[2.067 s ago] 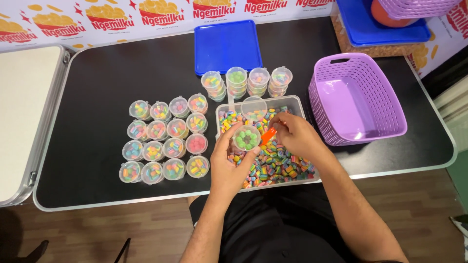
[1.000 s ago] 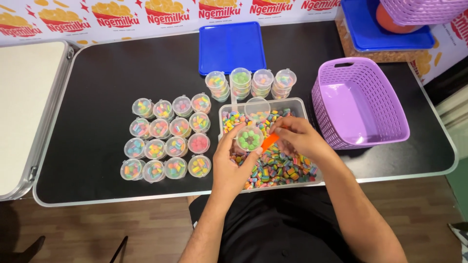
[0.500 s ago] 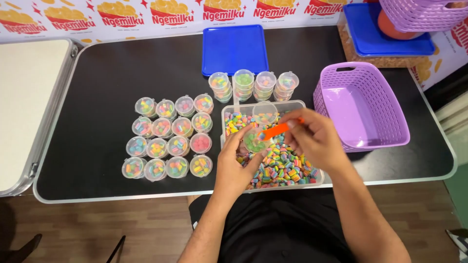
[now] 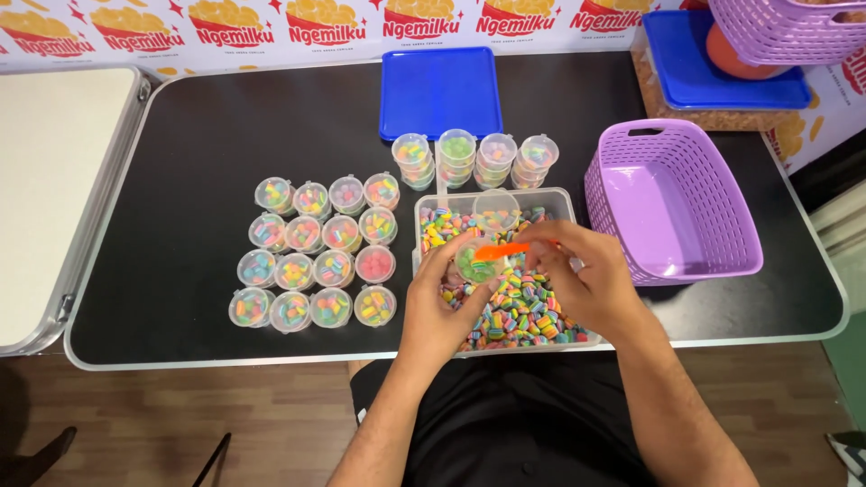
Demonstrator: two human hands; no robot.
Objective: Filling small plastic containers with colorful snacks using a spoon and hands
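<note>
A black folding table with a pale metal rim (image 4: pixel 225 117) carries a clear rectangular plastic tub of rainbow candies (image 4: pixel 541 316) at its front edge. Left of the tub sit small lidded clear cups of candy (image 4: pixel 311 252); behind it lies a flat blue plastic lid (image 4: pixel 440 90), and right of it a lilac perforated plastic basket (image 4: pixel 672 203).

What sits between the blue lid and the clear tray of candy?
In the head view, four short stacks of small lidded cups stand in a row between the blue lid and the candy tray.

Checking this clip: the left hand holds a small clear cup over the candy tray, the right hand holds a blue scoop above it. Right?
Not quite. In the head view the scoop in the right hand is orange, not blue. The rest holds: the left hand holds a small clear cup over the candy tray.
</note>
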